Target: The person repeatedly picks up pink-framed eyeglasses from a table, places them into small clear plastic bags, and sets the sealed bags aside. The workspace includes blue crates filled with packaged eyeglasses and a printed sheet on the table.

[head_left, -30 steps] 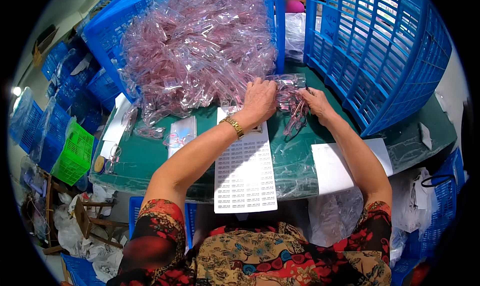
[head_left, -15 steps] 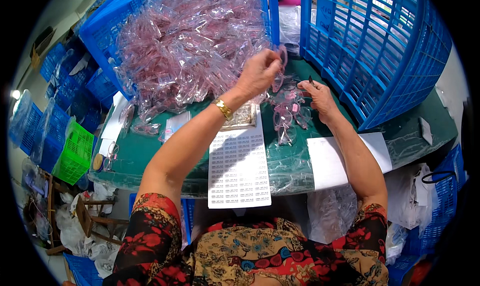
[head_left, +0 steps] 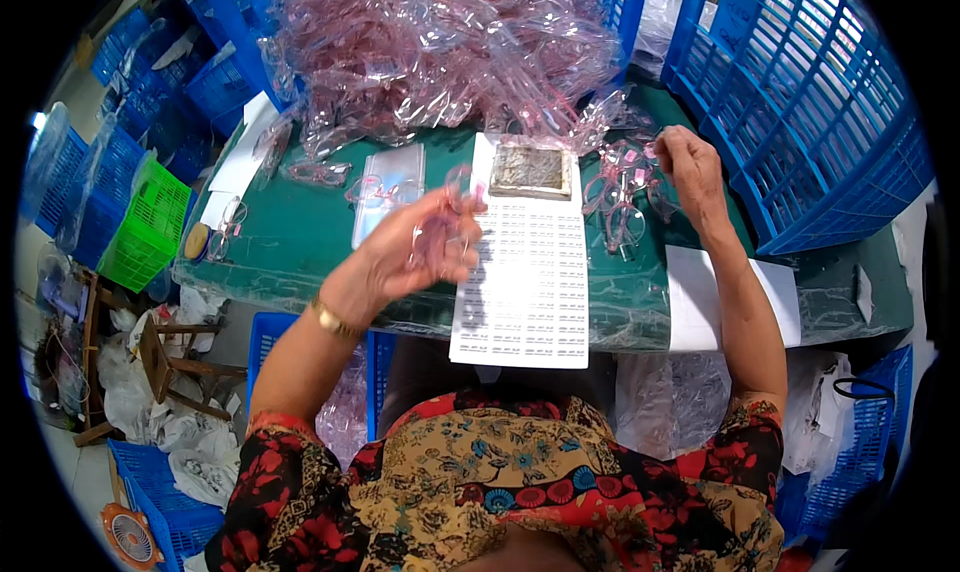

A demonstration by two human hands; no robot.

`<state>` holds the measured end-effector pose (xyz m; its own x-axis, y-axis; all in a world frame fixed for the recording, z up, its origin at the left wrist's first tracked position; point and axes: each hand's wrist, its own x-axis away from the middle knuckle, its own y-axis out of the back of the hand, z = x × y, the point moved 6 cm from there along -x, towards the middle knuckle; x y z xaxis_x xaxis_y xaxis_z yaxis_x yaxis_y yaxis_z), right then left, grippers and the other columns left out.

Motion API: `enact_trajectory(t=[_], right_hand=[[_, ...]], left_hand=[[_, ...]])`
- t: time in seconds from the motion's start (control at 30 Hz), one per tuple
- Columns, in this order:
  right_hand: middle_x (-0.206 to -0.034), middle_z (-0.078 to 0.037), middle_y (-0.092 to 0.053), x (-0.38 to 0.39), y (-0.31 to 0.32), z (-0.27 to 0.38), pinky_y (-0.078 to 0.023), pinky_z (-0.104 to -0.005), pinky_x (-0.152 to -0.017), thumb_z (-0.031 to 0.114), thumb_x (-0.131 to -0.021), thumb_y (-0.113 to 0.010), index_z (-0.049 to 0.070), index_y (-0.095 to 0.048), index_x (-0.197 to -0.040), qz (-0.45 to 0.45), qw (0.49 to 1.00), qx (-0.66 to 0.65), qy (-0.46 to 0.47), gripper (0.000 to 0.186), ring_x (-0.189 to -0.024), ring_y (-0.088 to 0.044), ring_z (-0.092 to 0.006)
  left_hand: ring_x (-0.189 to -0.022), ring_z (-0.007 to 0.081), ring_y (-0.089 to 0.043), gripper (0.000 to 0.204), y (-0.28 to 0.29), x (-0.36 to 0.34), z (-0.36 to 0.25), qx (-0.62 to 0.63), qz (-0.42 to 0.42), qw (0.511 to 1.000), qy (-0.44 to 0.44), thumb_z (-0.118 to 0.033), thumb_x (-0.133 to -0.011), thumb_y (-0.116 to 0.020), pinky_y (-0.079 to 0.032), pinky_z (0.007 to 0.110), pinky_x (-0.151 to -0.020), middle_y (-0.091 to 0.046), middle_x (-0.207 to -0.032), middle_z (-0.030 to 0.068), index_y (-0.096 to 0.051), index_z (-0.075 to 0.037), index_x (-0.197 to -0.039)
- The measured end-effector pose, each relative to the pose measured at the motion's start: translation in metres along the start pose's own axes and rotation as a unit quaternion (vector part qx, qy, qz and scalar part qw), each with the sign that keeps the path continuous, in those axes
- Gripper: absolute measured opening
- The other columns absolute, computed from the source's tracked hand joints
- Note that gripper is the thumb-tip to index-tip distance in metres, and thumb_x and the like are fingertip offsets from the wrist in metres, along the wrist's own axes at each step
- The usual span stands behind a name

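My left hand (head_left: 385,257), with a gold watch on its wrist, is closed around a pair of pink-framed eyeglasses (head_left: 459,184) at the left edge of the label sheet (head_left: 520,312). Motion blurs the fingers and part of the frame. My right hand (head_left: 692,177) is bent shut at the right of a small heap of pink eyeglasses (head_left: 625,197); whatever sits in its fingers is hidden. A block wrapped in clear film (head_left: 530,170) rests on the top of the sheet. To the left, another pair of pink glasses (head_left: 375,190) lies on a clear plastic sleeve (head_left: 390,162).
A large mound of pink glasses in clear bags (head_left: 450,52) spills from a blue crate at the back. Another blue crate (head_left: 800,102) stands tipped at the right. White papers (head_left: 735,302) lie on the green table (head_left: 630,307). A green basket (head_left: 150,222) sits at far left.
My left hand has come from the glasses heap back toward the near left, carrying a pair of eyeglasses. The dark pointed tool seen in my right hand is now out of sight. The view has shifted.
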<state>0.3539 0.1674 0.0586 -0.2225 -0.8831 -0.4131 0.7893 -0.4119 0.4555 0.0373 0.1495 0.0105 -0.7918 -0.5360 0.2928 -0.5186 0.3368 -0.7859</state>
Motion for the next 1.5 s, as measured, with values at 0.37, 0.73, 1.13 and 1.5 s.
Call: enact_trajectory(t=[0.37,0.73,1.13,1.5], right_hand=[[-0.064,-0.018,-0.061,0.05,-0.117,0.072,-0.048,-0.0463,-0.056,0.024,-0.088,-0.056,0.003,-0.06,-0.078,0.136,0.929,0.272,0.21,0.023,-0.06,-0.061,-0.0367],[-0.066,-0.015,-0.061,0.055,-0.127,0.07,-0.046,-0.0447,-0.055,0.025,-0.089,-0.057,0.003,-0.055,-0.077,0.141,0.904,0.347,0.206,0.025,-0.062,-0.061,-0.0344],[-0.064,-0.017,-0.062,0.055,-0.129,0.074,-0.049,-0.0461,-0.058,0.037,-0.084,-0.061,0.004,-0.059,-0.081,0.138,0.916,0.318,0.202,0.033,-0.062,-0.063,-0.0352],[-0.058,-0.002,-0.056,0.113,-0.148,0.161,-0.037,-0.0236,-0.049,0.019,-0.081,-0.072,0.0,-0.063,-0.074,0.449,0.887,-0.063,0.089,0.022,-0.055,-0.048,-0.004]], left_hand=[[-0.086,0.0327,-0.066,0.045,0.017,0.046,0.063,0.126,0.054,0.99,-0.006,-0.03,-0.1,-0.033,-0.062,0.046,-0.066,-0.054,-0.101,0.0239,-0.041,0.009,-0.119],[-0.089,0.0349,-0.066,0.039,0.019,0.041,0.065,0.144,0.049,0.988,-0.01,-0.03,-0.1,-0.034,-0.062,0.043,-0.066,-0.056,-0.1,0.0245,-0.047,0.006,-0.106],[-0.069,0.0279,-0.069,0.043,0.018,0.041,0.039,-0.169,0.054,0.981,0.076,-0.031,-0.099,-0.038,-0.061,0.034,-0.054,-0.064,-0.082,0.016,-0.048,0.009,-0.114],[-0.068,0.032,-0.069,0.038,0.025,0.03,0.037,-0.243,0.056,0.96,0.127,-0.025,-0.094,-0.042,-0.058,0.031,-0.047,-0.061,-0.08,0.0201,-0.056,0.01,-0.101]])
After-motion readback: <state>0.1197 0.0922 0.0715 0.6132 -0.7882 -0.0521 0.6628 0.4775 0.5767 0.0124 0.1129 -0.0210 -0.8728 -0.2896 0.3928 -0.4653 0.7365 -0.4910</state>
